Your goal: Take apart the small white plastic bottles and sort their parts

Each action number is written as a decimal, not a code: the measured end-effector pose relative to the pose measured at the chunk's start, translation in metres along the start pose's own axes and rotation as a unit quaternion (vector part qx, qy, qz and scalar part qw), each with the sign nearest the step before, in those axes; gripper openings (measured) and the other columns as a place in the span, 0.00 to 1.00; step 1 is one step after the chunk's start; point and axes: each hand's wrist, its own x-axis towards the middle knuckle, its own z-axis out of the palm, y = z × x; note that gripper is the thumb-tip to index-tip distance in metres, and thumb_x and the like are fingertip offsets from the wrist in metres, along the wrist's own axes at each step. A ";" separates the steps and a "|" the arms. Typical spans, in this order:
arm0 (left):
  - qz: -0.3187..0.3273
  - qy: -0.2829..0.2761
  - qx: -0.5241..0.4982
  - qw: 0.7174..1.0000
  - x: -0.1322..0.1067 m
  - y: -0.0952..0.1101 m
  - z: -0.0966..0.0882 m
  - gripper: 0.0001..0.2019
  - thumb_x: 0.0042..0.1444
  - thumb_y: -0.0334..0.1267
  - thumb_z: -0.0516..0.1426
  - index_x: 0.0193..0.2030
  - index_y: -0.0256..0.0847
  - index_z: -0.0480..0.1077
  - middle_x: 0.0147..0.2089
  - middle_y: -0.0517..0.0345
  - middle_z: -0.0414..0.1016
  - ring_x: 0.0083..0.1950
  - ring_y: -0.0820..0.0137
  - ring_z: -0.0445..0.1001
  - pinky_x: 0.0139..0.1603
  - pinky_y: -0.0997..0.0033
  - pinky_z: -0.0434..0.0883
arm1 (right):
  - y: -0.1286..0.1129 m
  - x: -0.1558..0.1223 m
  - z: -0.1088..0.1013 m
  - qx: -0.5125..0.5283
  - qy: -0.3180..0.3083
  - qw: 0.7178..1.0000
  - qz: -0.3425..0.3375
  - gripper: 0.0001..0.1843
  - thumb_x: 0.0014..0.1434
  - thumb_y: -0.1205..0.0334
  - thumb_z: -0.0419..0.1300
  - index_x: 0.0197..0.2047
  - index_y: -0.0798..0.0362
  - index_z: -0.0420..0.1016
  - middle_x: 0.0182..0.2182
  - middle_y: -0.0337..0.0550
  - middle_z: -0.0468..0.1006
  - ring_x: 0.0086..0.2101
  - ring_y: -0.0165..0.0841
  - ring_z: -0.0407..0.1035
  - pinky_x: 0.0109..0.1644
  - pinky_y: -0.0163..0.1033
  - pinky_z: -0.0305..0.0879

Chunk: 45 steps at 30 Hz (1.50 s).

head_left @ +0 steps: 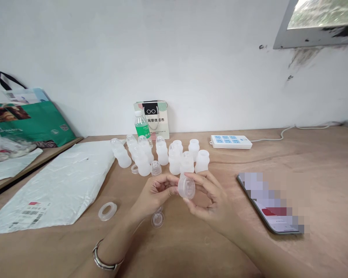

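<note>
Between my hands is a clear bottle collar (186, 188) with what looks like a nipple set in it, its round face turned toward me. My left hand (154, 195) pinches its left edge with thumb and fingertips. The fingers and thumb of my right hand (213, 199) curve around its right side. Just beyond stand several frosted white baby bottles, some capped like the one at far left (121, 153), others uncapped like the rightmost bottle (203, 160). A loose clear cap (156, 168) sits before them. Below my left hand lies a clear nipple (157, 219), partly hidden.
A loose collar ring (107, 211) lies left of my left hand, beside a white plastic mailer (60, 181). On the right are a phone (271, 206) and a white power strip (231, 141). A water bottle (142, 125) and paper bag (161, 116) stand by the wall.
</note>
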 end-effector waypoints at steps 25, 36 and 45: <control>0.021 -0.025 0.058 0.998 -0.002 -0.005 -0.007 0.15 0.54 0.48 0.59 0.28 0.36 0.68 0.26 0.60 0.66 0.28 0.74 0.63 0.30 0.74 0.62 | -0.003 0.002 -0.002 0.059 -0.006 0.998 0.008 0.20 0.47 0.72 0.61 0.44 0.45 0.70 0.36 0.38 0.69 0.38 0.31 0.72 0.45 0.39 0.77; 0.037 -0.028 0.082 0.996 -0.002 -0.003 -0.009 0.13 0.56 0.45 0.57 0.29 0.36 0.69 0.26 0.60 0.66 0.29 0.74 0.63 0.31 0.74 0.61 | -0.005 0.002 -0.004 0.068 -0.031 0.997 0.021 0.21 0.46 0.73 0.61 0.44 0.47 0.71 0.36 0.38 0.68 0.38 0.30 0.71 0.46 0.38 0.76; -0.015 -0.053 0.096 0.994 -0.004 0.001 -0.012 0.15 0.55 0.47 0.58 0.28 0.36 0.67 0.26 0.60 0.66 0.28 0.75 0.62 0.29 0.74 0.60 | -0.002 0.000 0.002 0.041 0.003 0.999 -0.015 0.21 0.47 0.74 0.60 0.44 0.47 0.69 0.38 0.39 0.70 0.39 0.29 0.71 0.45 0.35 0.76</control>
